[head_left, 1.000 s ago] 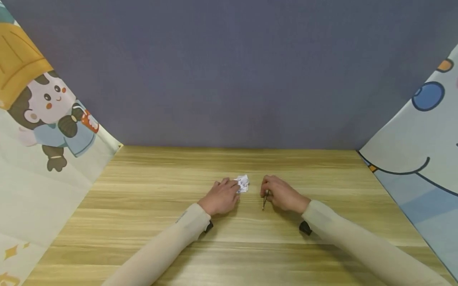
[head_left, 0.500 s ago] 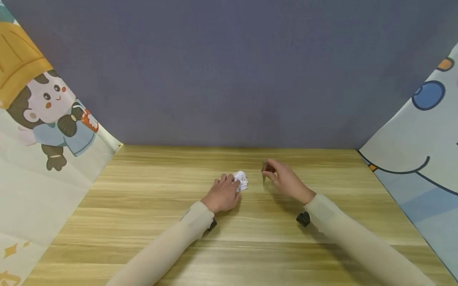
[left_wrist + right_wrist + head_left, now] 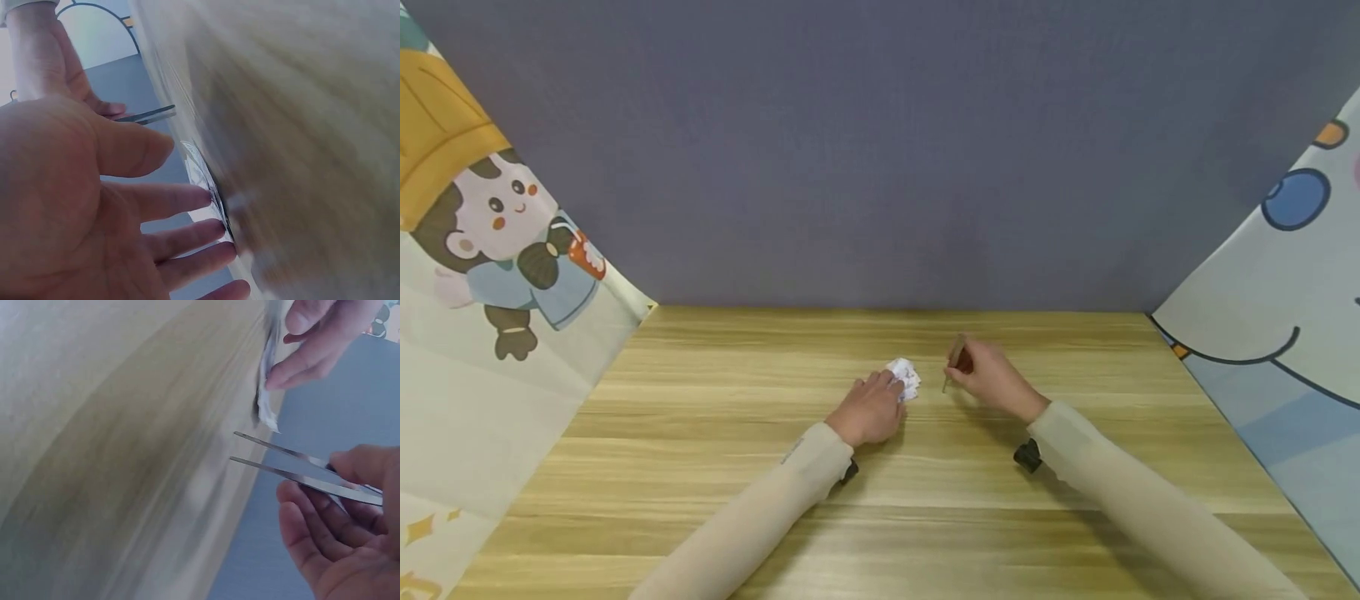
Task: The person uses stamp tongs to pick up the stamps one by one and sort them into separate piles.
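A small crumpled white paper (image 3: 907, 377) with dark marks lies flat on the table in the head view. My left hand (image 3: 869, 410) rests on its near left part, fingertips extended and pressing it against the wood; they cover part of it. To the right, my right hand (image 3: 996, 382) pinches a pair of metal tweezers (image 3: 300, 477) between thumb and fingers. In the right wrist view the two prongs stand apart, with nothing between their tips. The tweezers' tips point down toward the tabletop, a short way right of the paper.
The wood-grain table (image 3: 760, 350) runs back to a grey-blue fabric wall (image 3: 880, 167). Printed cartoon cloths hang along the left (image 3: 467, 400) and right (image 3: 1247, 308) sides. A dark wrist device (image 3: 1027, 456) sits under the right cuff.
My right hand has moved away from me with the tweezers, and their tips have turned slightly left. The left hand has shifted slightly right on the paper and stays pressed on it.
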Tool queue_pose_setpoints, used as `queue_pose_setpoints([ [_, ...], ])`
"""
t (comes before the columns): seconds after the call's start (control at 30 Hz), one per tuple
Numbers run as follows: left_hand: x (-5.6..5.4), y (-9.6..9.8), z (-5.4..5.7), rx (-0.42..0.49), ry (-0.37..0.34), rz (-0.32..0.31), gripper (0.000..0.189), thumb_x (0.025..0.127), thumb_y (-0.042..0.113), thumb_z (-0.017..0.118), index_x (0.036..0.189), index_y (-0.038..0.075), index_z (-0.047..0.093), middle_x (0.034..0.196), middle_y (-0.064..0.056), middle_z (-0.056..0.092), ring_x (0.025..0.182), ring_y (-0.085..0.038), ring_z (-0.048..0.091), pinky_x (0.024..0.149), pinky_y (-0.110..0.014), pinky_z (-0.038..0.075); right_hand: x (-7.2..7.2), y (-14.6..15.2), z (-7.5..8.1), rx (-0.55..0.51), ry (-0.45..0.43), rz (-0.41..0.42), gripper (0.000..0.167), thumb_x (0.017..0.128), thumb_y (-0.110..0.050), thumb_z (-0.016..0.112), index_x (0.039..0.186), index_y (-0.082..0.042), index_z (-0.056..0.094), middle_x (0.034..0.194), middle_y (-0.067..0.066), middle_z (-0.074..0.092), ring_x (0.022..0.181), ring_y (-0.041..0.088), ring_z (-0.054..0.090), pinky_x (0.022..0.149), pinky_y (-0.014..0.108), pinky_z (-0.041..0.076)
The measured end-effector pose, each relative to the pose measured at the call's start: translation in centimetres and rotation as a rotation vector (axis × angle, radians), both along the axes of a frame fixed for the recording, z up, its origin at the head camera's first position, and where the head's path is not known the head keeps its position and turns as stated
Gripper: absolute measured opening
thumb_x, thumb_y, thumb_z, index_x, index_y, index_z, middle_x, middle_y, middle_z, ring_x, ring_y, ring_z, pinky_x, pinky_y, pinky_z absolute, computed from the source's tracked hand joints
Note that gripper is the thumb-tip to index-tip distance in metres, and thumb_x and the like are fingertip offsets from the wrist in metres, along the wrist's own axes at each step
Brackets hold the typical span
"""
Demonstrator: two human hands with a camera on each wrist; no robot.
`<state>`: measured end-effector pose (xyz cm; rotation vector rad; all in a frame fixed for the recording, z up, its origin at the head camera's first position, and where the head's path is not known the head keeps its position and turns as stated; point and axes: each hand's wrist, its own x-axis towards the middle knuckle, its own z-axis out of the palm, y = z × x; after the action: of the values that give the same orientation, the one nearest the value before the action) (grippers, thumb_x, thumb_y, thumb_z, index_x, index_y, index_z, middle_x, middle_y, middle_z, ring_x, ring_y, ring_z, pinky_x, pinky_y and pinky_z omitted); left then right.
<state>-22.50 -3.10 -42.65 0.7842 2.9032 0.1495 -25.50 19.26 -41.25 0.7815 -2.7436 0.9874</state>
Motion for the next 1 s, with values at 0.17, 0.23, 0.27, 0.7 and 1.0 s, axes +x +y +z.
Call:
queue_pose_setpoints([
  [0.17,0.1,0.0,0.0,-0.015,-0.013,0.001,0.046,0.099,0.029,0.045,0.137,0.002,0.046,0.142,-0.012,0.041,0.129,-0.028,0.037,0.104,-0.047,0.031,-0.6,-0.7,-0.1,-0.052,-0.011,-0.044,0.009,0.089,-0.011,0.066,0.095,-0.006,0.063,0.085,0.0,0.063,0.076,0.013,0.062,0.067,0.029,0.053],
  [0.23,0.1,0.0,0.0,-0.028,-0.009,-0.005,0.046,0.099,0.029,0.044,0.137,0.002,0.046,0.142,-0.012,0.041,0.129,-0.028,0.037,0.104,-0.047,0.031,-1.0,-1.2,0.1,-0.091,-0.003,-0.059,0.007,0.089,-0.013,0.067,0.093,-0.008,0.064,0.087,0.0,0.063,0.077,0.014,0.061,0.069,0.032,0.052],
  [0.27,0.1,0.0,0.0,-0.035,-0.006,-0.008,0.046,0.099,0.029,0.044,0.136,0.002,0.046,0.142,-0.012,0.04,0.129,-0.029,0.037,0.104,-0.047,0.031,-1.2,-1.6,0.2,-0.104,0.001,-0.065,0.006,0.089,-0.014,0.067,0.092,-0.01,0.064,0.087,-0.001,0.063,0.077,0.014,0.062,0.07,0.033,0.052],
  [0.7,0.4,0.1,0.0,-0.058,-0.002,-0.027,0.046,0.099,0.029,0.045,0.139,0.006,0.046,0.14,-0.011,0.042,0.126,-0.028,0.039,0.099,-0.047,0.036,-2.9,-4.8,-0.5,-0.166,0.047,-0.09,0.008,0.085,-0.009,0.071,0.083,-0.009,0.063,0.076,0.0,0.063,0.069,0.014,0.063,0.063,0.029,0.053],
  [1.0,0.7,0.1,0.2,-0.076,0.002,-0.013,0.047,0.099,0.032,0.044,0.138,0.006,0.047,0.137,-0.011,0.044,0.122,-0.028,0.041,0.095,-0.047,0.036,-2.6,-5.5,-0.6,-0.167,0.025,-0.109,0.007,0.085,-0.007,0.07,0.084,-0.009,0.063,0.073,-0.001,0.063,0.065,0.013,0.061,0.06,0.029,0.052],
])
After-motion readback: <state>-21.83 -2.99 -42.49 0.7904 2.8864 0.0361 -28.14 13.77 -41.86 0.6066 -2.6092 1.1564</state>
